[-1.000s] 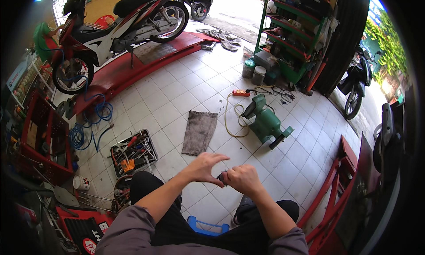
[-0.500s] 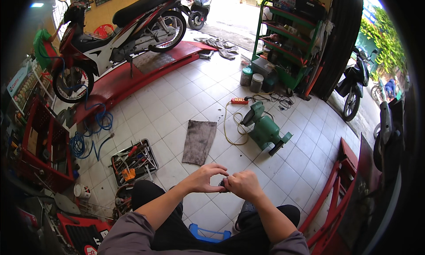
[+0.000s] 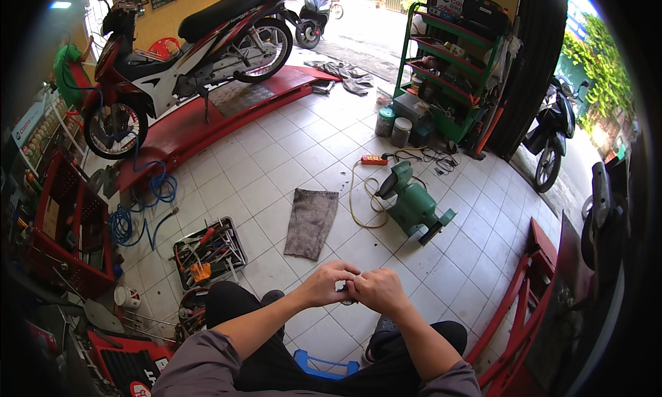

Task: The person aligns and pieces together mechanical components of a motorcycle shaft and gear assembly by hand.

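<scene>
Our left hand [image 3: 329, 284] and right hand [image 3: 376, 291] meet, fingers pinching a small dark part [image 3: 347, 301]; grey rag [image 3: 311, 222] at twelve o'clock.

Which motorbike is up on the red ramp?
The red, white and black motorbike at the upper left stands on the red ramp. The dark motorbike at the right is parked outside on the ground.

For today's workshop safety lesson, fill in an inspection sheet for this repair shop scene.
Surface: white tiled floor, stained in places.
Job's things: small dark part pinched between both hands.
Clutter: grey rag, tool tray, two tins.
Grips: left hand and right hand closed together on the part.
Cables: yellow cord by green bench grinder; blue hose.
Surroundings: motorcycle on red lift, green shelf.
</scene>
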Motion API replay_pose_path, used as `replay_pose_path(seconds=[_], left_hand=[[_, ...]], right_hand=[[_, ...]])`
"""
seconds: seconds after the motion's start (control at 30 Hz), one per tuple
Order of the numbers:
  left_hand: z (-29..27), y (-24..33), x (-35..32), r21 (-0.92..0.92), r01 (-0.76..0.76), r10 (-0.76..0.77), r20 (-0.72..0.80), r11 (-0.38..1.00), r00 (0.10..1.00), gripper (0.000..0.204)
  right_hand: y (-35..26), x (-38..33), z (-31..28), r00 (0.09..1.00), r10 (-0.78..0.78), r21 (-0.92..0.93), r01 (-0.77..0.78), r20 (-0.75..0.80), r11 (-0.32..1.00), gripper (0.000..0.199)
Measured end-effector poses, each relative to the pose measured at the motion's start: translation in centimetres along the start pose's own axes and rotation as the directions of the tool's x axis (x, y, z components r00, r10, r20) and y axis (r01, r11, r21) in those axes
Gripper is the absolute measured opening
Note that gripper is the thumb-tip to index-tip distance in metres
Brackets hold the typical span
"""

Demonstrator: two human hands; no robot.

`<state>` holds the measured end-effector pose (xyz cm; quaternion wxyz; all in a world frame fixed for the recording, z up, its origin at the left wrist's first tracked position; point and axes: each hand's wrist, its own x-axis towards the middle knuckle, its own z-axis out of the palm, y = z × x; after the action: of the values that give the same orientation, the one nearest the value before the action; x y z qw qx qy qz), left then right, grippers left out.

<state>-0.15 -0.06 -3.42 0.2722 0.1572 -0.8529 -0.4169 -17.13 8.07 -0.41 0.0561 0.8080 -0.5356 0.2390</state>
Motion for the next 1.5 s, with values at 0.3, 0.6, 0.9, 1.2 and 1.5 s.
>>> replay_pose_path(seconds=[0.3,0.6,0.9,1.2,1.5], left_hand=[[0.4,0.0,0.1,0.005,-0.036,0.036,-0.019,0.999,0.999,0.022],[0.2,0.4,-0.1,0.112,-0.097,0.103,-0.049,0.989,0.993,0.017],[-1.2,1.3,0.3,0.112,-0.163,0.173,-0.087,0.98,0.981,0.019],[-1.9,1.5,0.2,0.108,-0.135,0.152,-0.178,0.985,0.972,0.019],[-2.5,2.7,0.6,-0.055,-0.087,0.074,-0.201,0.995,0.977,0.023]], right_hand=[[0.1,-0.1,-0.1,1.0,0.001,-0.003,-0.001,0.0,1.0,0.035],[0.2,0.3,-0.8,0.997,0.06,0.093,-0.064,0.042,0.994,0.032],[2.5,-0.4,-0.2,0.975,0.167,0.54,-0.222,0.149,0.812,0.086],[0.3,-0.4,2.4,0.886,0.244,0.829,-0.457,0.394,0.321,0.068],[-0.5,-0.2,2.9,0.89,0.321,0.895,-0.399,0.324,0.202,0.047]])
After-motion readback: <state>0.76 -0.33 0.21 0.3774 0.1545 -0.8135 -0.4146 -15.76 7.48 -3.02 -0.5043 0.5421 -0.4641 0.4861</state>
